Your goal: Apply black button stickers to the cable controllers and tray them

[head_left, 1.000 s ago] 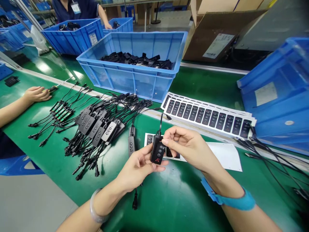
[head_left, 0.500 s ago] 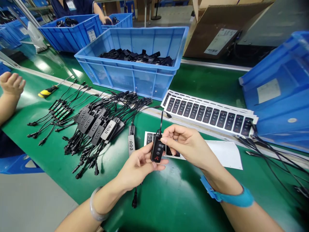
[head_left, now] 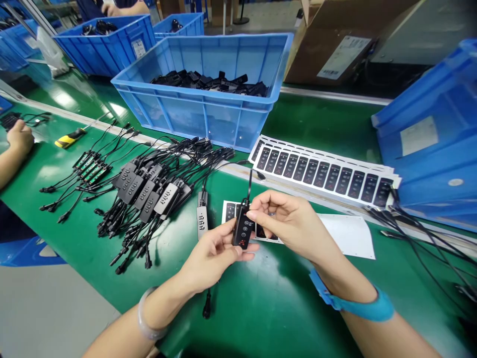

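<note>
Left hand (head_left: 212,259) low, palm up, fingers curled; right hand (head_left: 288,223) just above, palm down, fingers pinched; left forearm (head_left: 115,333) and right forearm (head_left: 391,338) angled inward from bottom corners.

Item: black inline remote controller (head_left: 243,228) | Face: round buttons, red mark near lower end, markings too small to read | Pose: upright, slightly tilted | Lead: thin black cable (head_left: 249,183) rising from top | Hold: cradled by left hand (head_left: 212,258), pinched by right hand (head_left: 286,223) | Below: black plug (head_left: 206,304), probably same lead
</note>
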A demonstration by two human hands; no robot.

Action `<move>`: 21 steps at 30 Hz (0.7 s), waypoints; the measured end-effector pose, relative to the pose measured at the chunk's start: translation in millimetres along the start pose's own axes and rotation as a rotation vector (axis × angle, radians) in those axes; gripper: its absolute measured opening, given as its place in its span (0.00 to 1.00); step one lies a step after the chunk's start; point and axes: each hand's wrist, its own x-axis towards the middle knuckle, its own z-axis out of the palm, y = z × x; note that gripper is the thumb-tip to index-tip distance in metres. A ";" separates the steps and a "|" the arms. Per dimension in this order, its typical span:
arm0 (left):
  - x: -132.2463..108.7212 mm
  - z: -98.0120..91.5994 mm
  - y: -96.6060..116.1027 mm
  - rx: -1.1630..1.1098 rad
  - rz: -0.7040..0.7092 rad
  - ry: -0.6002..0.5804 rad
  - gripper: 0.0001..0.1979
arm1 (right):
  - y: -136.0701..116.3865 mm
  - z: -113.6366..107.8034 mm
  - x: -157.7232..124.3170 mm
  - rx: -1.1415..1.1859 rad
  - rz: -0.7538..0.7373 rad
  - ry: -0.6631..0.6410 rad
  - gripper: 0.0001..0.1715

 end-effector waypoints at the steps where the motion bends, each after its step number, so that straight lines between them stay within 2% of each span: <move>1: 0.1 0.3 0.1 -0.001 -0.002 -0.001 0.24 | 0.1 0.5 -0.3 -0.011 -0.011 0.011 0.13; 21: 0.8 3.1 0.7 0.028 -0.017 0.026 0.27 | 3.0 3.9 -2.4 -0.036 0.019 0.061 0.09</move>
